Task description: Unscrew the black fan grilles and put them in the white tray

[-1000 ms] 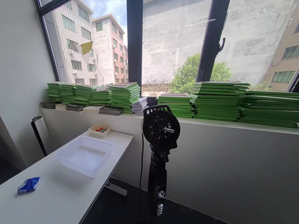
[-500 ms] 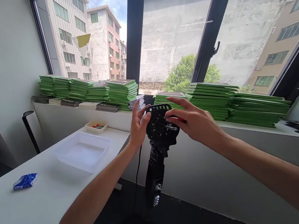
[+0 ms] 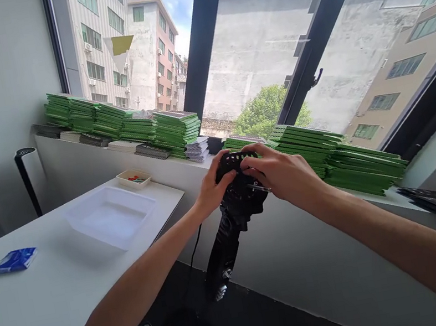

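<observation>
In front of me stands a black round device head (image 3: 241, 199) on a thick black stand (image 3: 222, 255) that leans to one side. A row of slots runs along its top edge, and a thin shiny metal rod (image 3: 259, 187) sticks out from its face. My left hand (image 3: 218, 181) wraps its left side, with the thumb on the front. My right hand (image 3: 275, 167) is closed over the upper right edge, fingers bent against the face. Its fingers partly hide the middle of the face, so anything small under them cannot be made out.
On the white table (image 3: 69, 301) at left are a translucent plastic tray (image 3: 124, 241), a small beige box (image 3: 133, 186) with coloured bits and a blue packet (image 3: 16, 260). Stacks of green boards (image 3: 176, 131) line the windowsill. A black cable (image 3: 196, 247) hangs beside the stand.
My left hand has closed round the left side of the head; its fingers were raised before. My right hand has shifted onto the top edge, and a red bit under it no longer shows.
</observation>
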